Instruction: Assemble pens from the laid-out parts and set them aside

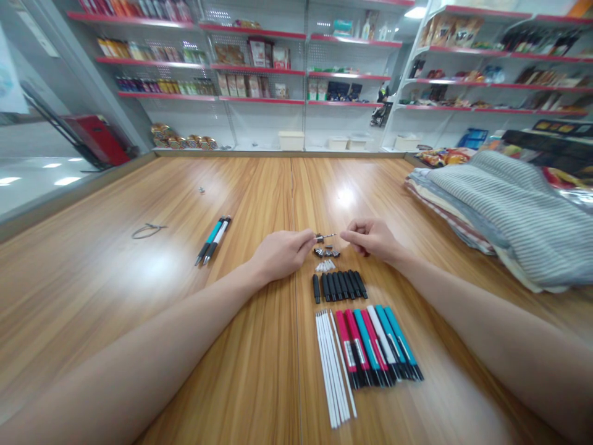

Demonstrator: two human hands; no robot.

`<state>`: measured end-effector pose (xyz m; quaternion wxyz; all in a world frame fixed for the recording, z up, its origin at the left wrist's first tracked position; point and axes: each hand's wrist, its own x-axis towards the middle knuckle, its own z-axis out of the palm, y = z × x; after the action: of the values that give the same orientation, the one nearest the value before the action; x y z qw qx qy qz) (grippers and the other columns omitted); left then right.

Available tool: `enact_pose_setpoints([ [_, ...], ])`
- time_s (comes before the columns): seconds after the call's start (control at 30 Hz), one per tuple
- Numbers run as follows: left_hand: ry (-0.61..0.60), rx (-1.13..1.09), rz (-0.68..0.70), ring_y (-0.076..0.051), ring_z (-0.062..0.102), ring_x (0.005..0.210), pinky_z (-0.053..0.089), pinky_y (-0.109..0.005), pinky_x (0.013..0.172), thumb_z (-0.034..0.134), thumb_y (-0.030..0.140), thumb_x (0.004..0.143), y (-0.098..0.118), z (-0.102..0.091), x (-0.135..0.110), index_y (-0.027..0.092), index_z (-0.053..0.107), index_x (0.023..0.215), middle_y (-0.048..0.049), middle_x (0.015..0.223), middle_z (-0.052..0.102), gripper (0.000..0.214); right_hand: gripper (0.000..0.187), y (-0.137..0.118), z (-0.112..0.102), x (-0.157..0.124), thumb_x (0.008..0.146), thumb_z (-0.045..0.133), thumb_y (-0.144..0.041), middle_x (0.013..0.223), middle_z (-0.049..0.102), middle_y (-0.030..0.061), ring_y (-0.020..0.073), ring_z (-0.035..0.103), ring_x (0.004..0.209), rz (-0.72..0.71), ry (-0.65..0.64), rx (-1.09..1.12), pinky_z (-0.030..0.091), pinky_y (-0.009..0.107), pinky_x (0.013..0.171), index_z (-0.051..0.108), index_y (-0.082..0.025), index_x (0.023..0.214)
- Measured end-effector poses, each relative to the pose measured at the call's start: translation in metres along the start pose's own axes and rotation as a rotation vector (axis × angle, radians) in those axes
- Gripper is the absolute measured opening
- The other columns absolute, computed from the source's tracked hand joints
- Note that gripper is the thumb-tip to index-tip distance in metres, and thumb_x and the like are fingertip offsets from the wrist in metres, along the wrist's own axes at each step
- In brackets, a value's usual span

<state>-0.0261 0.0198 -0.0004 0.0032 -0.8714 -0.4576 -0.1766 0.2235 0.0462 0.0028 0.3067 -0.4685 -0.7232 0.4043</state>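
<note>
My left hand (pixel 290 254) pinches a thin, silvery metal piece (pixel 329 235) that looks like a pen spring, pointing right. Facing it, my right hand (pixel 370 239) has thumb and forefinger pressed together; whatever they may hold is too small to make out. Just below lie small metal pen tips (pixel 327 252) and small white plastic pieces (pixel 325 266). Nearer me is a row of black pen grips (pixel 341 286). White ink refills (pixel 332 371) lie side by side, beside pink, teal and white pen barrels (pixel 375 346).
Two pens (pixel 213 241) with grips and tips lie to the left, near a thin grey loop (pixel 147 232). A small object (pixel 201 190) sits farther back. Folded striped cloth (pixel 514 204) covers the right side. Stocked shelves (pixel 259 68) stand beyond the wooden table (pixel 250 371).
</note>
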Motion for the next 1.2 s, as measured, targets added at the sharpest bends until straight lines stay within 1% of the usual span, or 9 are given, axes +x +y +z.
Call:
enact_pose_setpoints([
  [0.1,0.001,-0.002,0.003,-0.020,0.064,0.073,0.036,-0.028,0.061,0.027,0.044,0.099,0.000,0.000,0.000,0.023,0.056,0.089,-0.0039,0.080,0.068,0.037,0.049,-0.008,-0.014,0.001,0.073,0.068,-0.060,0.050,0.054,-0.0016,0.0062,0.046,0.039,0.168,-0.337,-0.002,0.031,0.018,0.035,0.053,-0.014,0.068],
  [0.2,0.009,-0.002,-0.002,-0.020,0.064,0.075,0.036,-0.028,0.062,0.027,0.044,0.099,0.000,0.001,0.000,0.024,0.056,0.089,-0.0036,0.081,0.068,0.037,0.048,-0.019,-0.026,0.001,0.070,0.072,-0.058,0.053,0.059,-0.0002,0.0063,0.049,0.039,0.311,-0.662,-0.112,0.029,0.016,0.033,0.058,-0.013,0.070],
  [0.3,0.010,-0.009,0.002,-0.020,0.064,0.075,0.037,-0.028,0.062,0.026,0.044,0.099,0.000,0.001,-0.001,0.024,0.055,0.091,-0.0033,0.082,0.068,0.036,0.048,-0.023,-0.030,0.000,0.068,0.074,-0.057,0.056,0.061,0.0009,0.0073,0.054,0.043,0.395,-0.816,-0.240,0.030,0.015,0.034,0.059,-0.012,0.072],
  [0.4,0.007,-0.020,0.003,-0.020,0.064,0.075,0.037,-0.028,0.062,0.027,0.044,0.099,0.000,0.001,-0.001,0.024,0.056,0.092,-0.0033,0.082,0.069,0.036,0.047,-0.020,-0.031,0.000,0.067,0.075,-0.055,0.055,0.060,-0.0011,0.0076,0.054,0.043,0.412,-0.850,-0.280,0.033,0.015,0.036,0.056,-0.013,0.074],
  [0.6,0.001,-0.017,0.002,-0.020,0.064,0.075,0.037,-0.028,0.063,0.027,0.044,0.099,-0.001,0.001,-0.001,0.023,0.057,0.091,-0.0043,0.082,0.069,0.038,0.046,-0.015,-0.036,0.000,0.069,0.075,-0.050,0.055,0.059,-0.0033,0.0102,0.057,0.044,0.383,-0.879,-0.179,0.043,0.018,0.040,0.043,-0.017,0.074],
  [0.73,0.005,-0.009,0.003,-0.020,0.064,0.075,0.037,-0.028,0.062,0.026,0.045,0.099,0.000,0.002,-0.001,0.023,0.057,0.091,-0.0045,0.082,0.068,0.039,0.045,-0.015,-0.034,-0.001,0.074,0.071,-0.046,0.054,0.060,-0.0036,0.0104,0.055,0.040,0.391,-0.872,-0.191,0.042,0.018,0.037,0.036,-0.019,0.075],
  [0.97,0.004,0.002,0.008,-0.020,0.065,0.076,0.038,-0.028,0.062,0.025,0.045,0.099,-0.001,0.002,-0.001,0.023,0.055,0.091,-0.0032,0.084,0.069,0.038,0.036,-0.018,-0.030,-0.002,0.074,0.067,-0.035,0.049,0.058,-0.0053,0.0116,0.055,0.038,0.367,-0.864,-0.209,0.042,0.017,0.036,0.035,-0.020,0.082],
  [1.1,0.001,-0.001,0.003,-0.020,0.065,0.077,0.038,-0.028,0.063,0.026,0.045,0.099,-0.001,0.001,0.000,0.023,0.056,0.091,-0.0035,0.084,0.069,0.038,0.029,-0.017,-0.030,-0.003,0.072,0.063,-0.026,0.048,0.056,-0.0065,0.0110,0.052,0.035,0.352,-0.797,-0.187,0.041,0.017,0.034,0.037,-0.020,0.083],
  [1.2,-0.001,-0.003,-0.002,-0.020,0.065,0.076,0.038,-0.028,0.063,0.027,0.045,0.099,0.000,0.001,0.000,0.023,0.057,0.092,-0.0038,0.083,0.069,0.038,0.024,-0.011,-0.032,-0.004,0.071,0.062,-0.021,0.047,0.055,-0.0069,0.0101,0.049,0.032,0.313,-0.725,-0.074,0.038,0.016,0.031,0.042,-0.019,0.085],
])
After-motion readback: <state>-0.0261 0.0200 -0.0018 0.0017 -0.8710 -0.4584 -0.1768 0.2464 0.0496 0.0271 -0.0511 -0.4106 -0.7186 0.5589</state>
